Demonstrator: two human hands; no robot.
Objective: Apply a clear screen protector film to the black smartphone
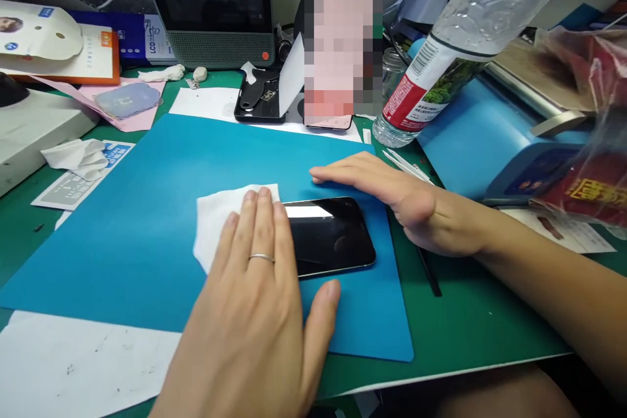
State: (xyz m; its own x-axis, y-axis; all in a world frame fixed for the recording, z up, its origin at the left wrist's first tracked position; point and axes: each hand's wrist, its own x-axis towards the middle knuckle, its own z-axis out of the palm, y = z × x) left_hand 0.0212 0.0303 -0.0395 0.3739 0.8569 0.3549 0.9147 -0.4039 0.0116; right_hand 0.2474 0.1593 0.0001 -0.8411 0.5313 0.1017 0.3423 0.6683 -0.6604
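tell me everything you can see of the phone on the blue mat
The phone is a slim slab with rounded corners, a glossy, glass-like black face and a thin, pale, metal-looking rim. A white band, probably a reflection, crosses its upper part. It lies face up on the blue mat, its length running left to right. The left hand, flat over a white wipe, hides its left end, so contact there is unclear. The right hand appears apart from it.
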